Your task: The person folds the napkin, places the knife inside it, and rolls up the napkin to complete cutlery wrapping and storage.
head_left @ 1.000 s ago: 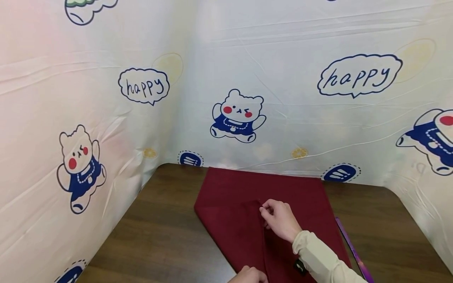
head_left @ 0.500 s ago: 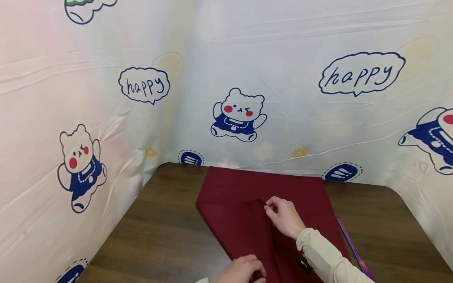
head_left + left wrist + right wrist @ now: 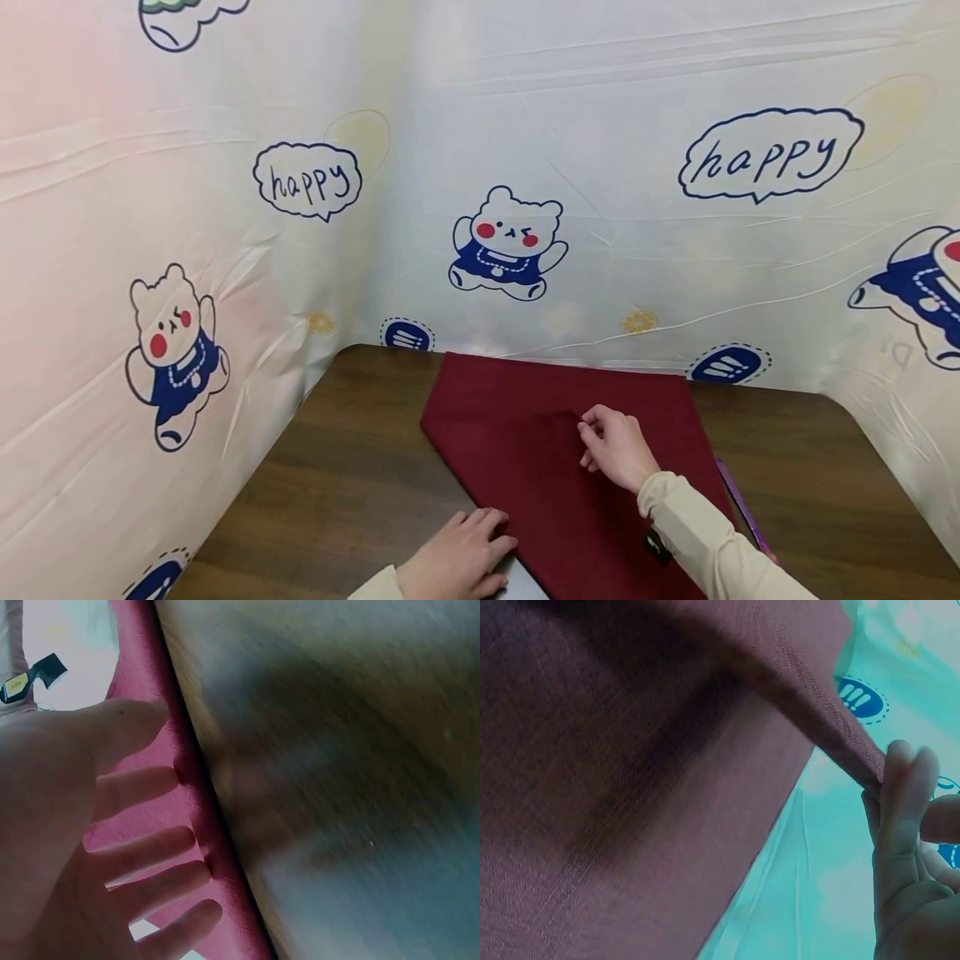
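A dark red cloth (image 3: 510, 387) lies on the wooden table, its left part folded over diagonally toward the right. Between thumb and fingers, my right hand (image 3: 618, 447) pinches the corner of the folded layer. The right wrist view has this edge of the cloth (image 3: 705, 742) stretched taut up to the pinching right hand (image 3: 907, 840). My left hand (image 3: 453, 557) is at the lower left, fingertips right at the slanting fold. In the left wrist view the fingers of my left hand (image 3: 82, 802) are spread and fairly straight along that folded edge.
A thin purple strip (image 3: 744, 507) lies along the cloth's right side on the brown wooden table (image 3: 322, 467). A white printed curtain (image 3: 600, 100) encloses the back and sides. A small dark device (image 3: 657, 547) sits at my right wrist.
My right hand has drawn the cloth corner a little to the right and away from me. My left hand has moved from the near flap edge leftward to the slanting fold, its fingers spreading.
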The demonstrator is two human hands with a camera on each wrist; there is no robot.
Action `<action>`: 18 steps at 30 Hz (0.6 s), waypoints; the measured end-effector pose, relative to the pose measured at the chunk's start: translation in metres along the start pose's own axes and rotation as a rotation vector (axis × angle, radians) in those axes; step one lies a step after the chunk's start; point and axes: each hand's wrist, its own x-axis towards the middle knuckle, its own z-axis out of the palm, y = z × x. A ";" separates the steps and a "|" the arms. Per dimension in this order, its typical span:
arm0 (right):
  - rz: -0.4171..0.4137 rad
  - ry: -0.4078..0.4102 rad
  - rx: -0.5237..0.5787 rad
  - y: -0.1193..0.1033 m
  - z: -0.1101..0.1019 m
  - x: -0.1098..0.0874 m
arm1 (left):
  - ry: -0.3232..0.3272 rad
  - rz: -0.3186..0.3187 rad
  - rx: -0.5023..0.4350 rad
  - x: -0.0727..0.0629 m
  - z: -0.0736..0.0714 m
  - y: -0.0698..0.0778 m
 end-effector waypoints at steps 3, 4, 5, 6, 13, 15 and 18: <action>-0.001 0.006 -0.013 0.001 -0.003 0.001 | -0.016 -0.002 -0.002 0.000 0.001 -0.001; -0.002 0.006 -0.020 0.002 -0.004 0.002 | -0.016 -0.005 0.003 0.000 0.002 -0.002; -0.002 0.008 -0.028 0.002 -0.004 0.003 | -0.013 -0.006 0.010 -0.001 0.002 -0.002; 0.001 0.011 -0.035 0.002 -0.005 0.003 | -0.004 -0.005 0.020 -0.001 0.002 -0.002; -0.009 0.045 -0.087 0.008 -0.011 0.005 | 0.028 -0.006 0.053 0.001 0.001 -0.002; -0.009 0.056 -0.094 0.010 -0.012 0.006 | 0.031 -0.006 0.063 0.001 0.002 -0.002; -0.003 0.074 -0.099 0.012 -0.014 0.007 | 0.029 -0.006 0.070 0.001 0.003 -0.003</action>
